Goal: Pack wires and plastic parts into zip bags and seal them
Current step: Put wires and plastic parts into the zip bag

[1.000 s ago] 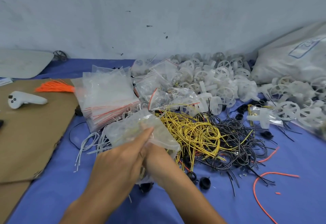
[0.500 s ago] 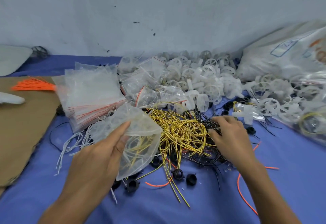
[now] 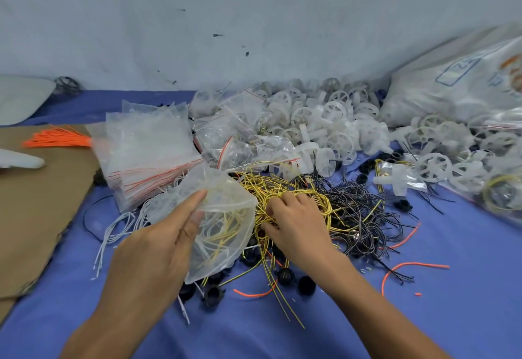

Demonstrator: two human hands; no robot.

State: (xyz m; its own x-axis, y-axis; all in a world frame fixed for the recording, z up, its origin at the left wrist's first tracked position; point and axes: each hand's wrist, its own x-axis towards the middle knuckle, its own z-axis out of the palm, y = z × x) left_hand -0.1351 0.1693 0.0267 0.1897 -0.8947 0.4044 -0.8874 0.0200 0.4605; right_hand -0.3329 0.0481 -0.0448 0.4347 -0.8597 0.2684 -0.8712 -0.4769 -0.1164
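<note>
Your left hand (image 3: 158,248), centre frame, pinches an open zip bag (image 3: 223,217) holding a few wires. Just right of it, your right hand (image 3: 296,223) curls its fingers into the yellow wires (image 3: 282,186) heaped on the blue worktop (image 3: 423,316). Black wires (image 3: 353,209) lie further right, white plastic parts (image 3: 333,121) above them.

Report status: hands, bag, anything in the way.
Left hand holds zip bag, mouth open. Right hand grips yellow wires. Black wires tangled alongside.
</note>
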